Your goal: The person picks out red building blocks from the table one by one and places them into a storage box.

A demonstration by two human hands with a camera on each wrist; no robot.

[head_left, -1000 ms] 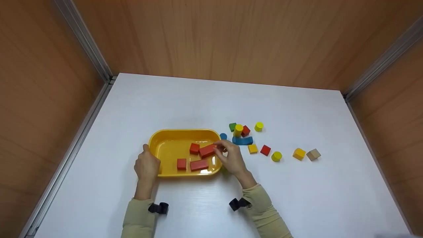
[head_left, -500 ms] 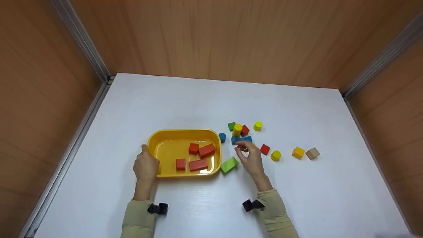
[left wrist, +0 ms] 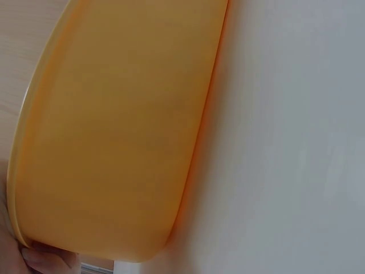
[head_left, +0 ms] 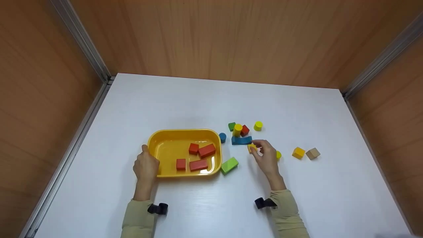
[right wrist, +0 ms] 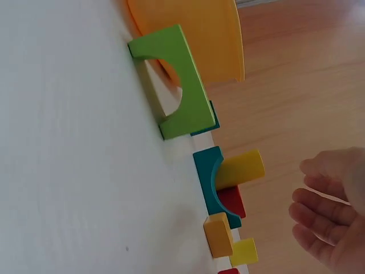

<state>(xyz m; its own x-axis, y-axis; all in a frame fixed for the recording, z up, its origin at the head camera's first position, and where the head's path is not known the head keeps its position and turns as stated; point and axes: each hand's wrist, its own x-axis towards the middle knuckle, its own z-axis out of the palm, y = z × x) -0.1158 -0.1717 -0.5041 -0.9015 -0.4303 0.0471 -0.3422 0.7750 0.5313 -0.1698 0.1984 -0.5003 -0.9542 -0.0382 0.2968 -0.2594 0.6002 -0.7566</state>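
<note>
My left hand (head_left: pixel 145 165) grips the left rim of a yellow plastic tray (head_left: pixel 180 132); in the left wrist view its fingers (left wrist: pixel 48 260) hook under the rim. Inside the tray lie several red blocks (head_left: pixel 198 165). Above the table, my right hand (head_left: pixel 267 162) holds nothing, with its fingers loosely bent. Its thumb and fingertips overlap a small yellow block (head_left: pixel 251 147) in the head view, while the right wrist view shows them apart from that block (right wrist: pixel 218 235). The red block formerly visible beside it is hidden behind the hand in the head view.
A green arch block (head_left: pixel 229 165) stands by the tray's right end. Behind the right hand are a blue arch (head_left: pixel 241 140), yellow cylinders (head_left: pixel 258 126), a red block (head_left: pixel 245 130) and a blue cylinder (head_left: pixel 222 137). Farther right lie a yellow block (head_left: pixel 298 152) and a plain wooden cube (head_left: pixel 313 153).
My right hand has moved right, from the tray's right edge to over the small yellow block, uncovering the green arch. The left hand keeps its grip on the tray.
</note>
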